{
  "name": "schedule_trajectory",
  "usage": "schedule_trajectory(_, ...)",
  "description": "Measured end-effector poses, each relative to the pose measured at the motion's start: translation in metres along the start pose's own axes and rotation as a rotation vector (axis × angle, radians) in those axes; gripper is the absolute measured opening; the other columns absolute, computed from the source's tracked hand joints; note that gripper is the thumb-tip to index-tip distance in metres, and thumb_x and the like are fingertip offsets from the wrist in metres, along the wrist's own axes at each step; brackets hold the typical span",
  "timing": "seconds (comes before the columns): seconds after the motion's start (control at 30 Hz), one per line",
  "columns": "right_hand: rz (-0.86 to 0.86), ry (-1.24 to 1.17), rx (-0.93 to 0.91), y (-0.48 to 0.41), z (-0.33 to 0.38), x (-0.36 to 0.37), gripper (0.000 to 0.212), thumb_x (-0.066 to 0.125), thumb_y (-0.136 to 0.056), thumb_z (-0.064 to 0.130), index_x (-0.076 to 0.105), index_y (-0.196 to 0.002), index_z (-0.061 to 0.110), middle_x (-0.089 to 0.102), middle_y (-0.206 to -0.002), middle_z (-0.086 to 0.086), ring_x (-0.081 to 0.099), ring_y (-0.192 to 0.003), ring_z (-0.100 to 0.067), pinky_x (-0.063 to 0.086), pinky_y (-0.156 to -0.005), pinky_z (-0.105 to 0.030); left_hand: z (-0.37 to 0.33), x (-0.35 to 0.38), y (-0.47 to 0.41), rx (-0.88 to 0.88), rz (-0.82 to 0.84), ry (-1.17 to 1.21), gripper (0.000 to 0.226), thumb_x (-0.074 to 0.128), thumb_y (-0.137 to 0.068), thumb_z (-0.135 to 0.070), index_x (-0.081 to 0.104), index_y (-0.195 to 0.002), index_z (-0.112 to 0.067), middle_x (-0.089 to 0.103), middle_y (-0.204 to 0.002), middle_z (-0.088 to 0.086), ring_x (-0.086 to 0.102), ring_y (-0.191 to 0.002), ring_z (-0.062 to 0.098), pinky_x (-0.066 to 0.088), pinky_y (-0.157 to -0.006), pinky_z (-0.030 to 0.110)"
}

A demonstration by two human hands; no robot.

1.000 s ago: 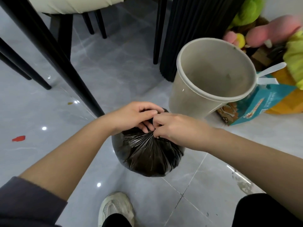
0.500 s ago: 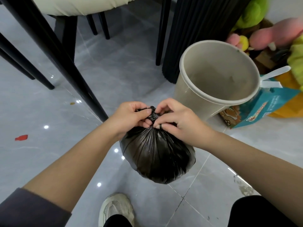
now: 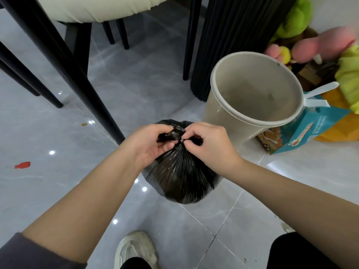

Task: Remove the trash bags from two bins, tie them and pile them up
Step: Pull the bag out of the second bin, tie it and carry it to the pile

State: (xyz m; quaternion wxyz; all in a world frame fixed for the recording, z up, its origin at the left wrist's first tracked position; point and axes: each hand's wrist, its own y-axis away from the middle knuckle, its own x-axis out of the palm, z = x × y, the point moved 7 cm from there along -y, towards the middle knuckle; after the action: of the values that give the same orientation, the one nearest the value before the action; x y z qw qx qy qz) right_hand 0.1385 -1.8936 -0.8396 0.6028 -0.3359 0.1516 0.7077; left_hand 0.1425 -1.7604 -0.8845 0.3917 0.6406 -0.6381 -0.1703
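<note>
A full black trash bag (image 3: 180, 177) hangs over the grey tiled floor, its neck gathered into a twisted bunch at the top. My left hand (image 3: 151, 144) pinches the left part of that bunch. My right hand (image 3: 209, 146) pinches the right part, fingertips almost touching the left ones. Just behind and to the right stands a beige round bin (image 3: 252, 98), tilted toward me, with no bag inside. No second bin is in view.
Black chair legs (image 3: 64, 63) slant across the left, under a cream seat. A black ribbed column (image 3: 233, 39) stands behind the bin. Plush toys (image 3: 320, 45) and a teal box (image 3: 303, 129) crowd the right. My shoe (image 3: 136, 249) is below the bag.
The bag has been lifted slightly and its neck bunched tighter. My fingers have shifted on the twisted top, working it into a knot.
</note>
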Motion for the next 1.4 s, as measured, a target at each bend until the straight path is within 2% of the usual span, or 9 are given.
schedule_trajectory(0.2,-0.086,-0.021,0.029,-0.008,0.001,-0.006,0.023,0.066,-0.079,0.008,0.072,-0.099,0.016,0.072,-0.092,0.006,0.063,-0.087,-0.002,0.047,-0.085,-0.011,-0.006,-0.001,0.008,-0.003,0.028,0.121,0.013,0.053,-0.091,-0.005,0.061,-0.082,-0.003,0.064,-0.065,0.007,0.064,-0.049,0.011,0.055,-0.049,0.017)
schedule_trajectory(0.43,-0.075,-0.105,0.131,-0.014,-0.008,-0.009,0.017,0.067,-0.08,0.003,0.075,-0.092,0.011,0.07,-0.086,0.004,0.063,-0.081,-0.002,0.045,-0.078,-0.008,-0.03,0.008,0.023,0.608,0.074,-0.605,0.03,0.065,-0.086,-0.006,0.06,-0.106,-0.027,0.065,-0.085,-0.004,0.065,-0.058,0.012,0.056,-0.057,0.025)
schedule_trajectory(0.53,-0.023,-0.19,0.204,-0.012,-0.008,-0.002,0.015,0.068,-0.08,0.003,0.074,-0.089,0.012,0.066,-0.076,0.014,0.06,-0.068,0.005,0.043,-0.071,-0.007,-0.032,0.002,0.019,0.572,-0.025,-0.551,0.011,0.063,-0.087,-0.005,0.065,-0.084,-0.016,0.063,-0.064,0.002,0.061,-0.05,0.011,0.054,-0.053,0.024)
schedule_trajectory(0.63,-0.046,-0.283,0.28,-0.011,-0.011,0.0,0.016,0.067,-0.081,0.003,0.072,-0.088,0.017,0.067,-0.075,0.01,0.058,-0.066,0.002,0.045,-0.07,-0.011,-0.032,0.002,0.016,0.549,-0.088,-0.465,0.012,0.063,-0.087,-0.008,0.061,-0.085,-0.02,0.064,-0.07,0.003,0.063,-0.055,0.01,0.054,-0.054,0.022)
schedule_trajectory(0.73,-0.073,-0.333,0.348,-0.01,-0.015,0.0,0.016,0.065,-0.082,0.005,0.074,-0.091,0.015,0.072,-0.082,0.002,0.066,-0.075,-0.012,0.052,-0.077,-0.02,-0.041,-0.003,0.037,0.831,-0.345,-0.654,0.031,0.067,-0.082,-0.018,0.048,-0.101,-0.033,0.055,-0.105,-0.009,0.056,-0.082,0.0,0.044,-0.072,0.009)
schedule_trajectory(0.83,-0.114,-0.385,0.379,-0.01,-0.013,-0.003,0.016,0.063,-0.082,0.004,0.074,-0.087,0.015,0.073,-0.083,-0.001,0.066,-0.076,-0.014,0.055,-0.079,-0.028,-0.037,-0.002,0.066,1.108,-0.45,-0.748,0.026,0.068,-0.079,-0.019,0.05,-0.096,-0.024,0.045,-0.102,-0.007,0.047,-0.085,-0.004,0.038,-0.077,0.01)
schedule_trajectory(1.0,-0.146,-0.387,0.448,-0.004,-0.015,-0.003,0.017,0.066,-0.081,0.01,0.072,-0.083,0.025,0.07,-0.078,0.01,0.063,-0.069,-0.002,0.051,-0.069,-0.024,-0.02,0.01,0.053,1.016,-0.369,-0.932,0.012,0.067,-0.078,-0.033,0.068,-0.086,-0.024,0.051,-0.085,-0.008,0.054,-0.087,0.016,0.047,-0.08,0.044)
schedule_trajectory(1.23,-0.146,-0.505,0.528,0.002,-0.011,0.0,0.009,0.066,-0.084,0.008,0.071,-0.087,0.014,0.065,-0.069,0.0,0.055,-0.047,-0.001,0.045,-0.047,-0.015,-0.021,0.012,0.046,0.964,-0.455,-0.967,0.006,0.066,-0.081,-0.03,0.07,-0.084,-0.026,0.054,-0.083,-0.006,0.056,-0.087,0.017,0.037,-0.084,0.035)
schedule_trajectory(1.4,-0.104,-0.557,0.516,0.0,-0.008,0.006,0.004,0.068,-0.084,0.008,0.069,-0.086,0.01,0.064,-0.069,-0.002,0.06,-0.052,-0.005,0.046,-0.046,-0.018,-0.028,0.004,0.042,0.893,-0.404,-0.767,0.006,0.059,-0.073,-0.034,0.063,-0.069,-0.034,0.05,-0.076,-0.014,0.052,-0.075,0.003,0.047,-0.085,0.05)
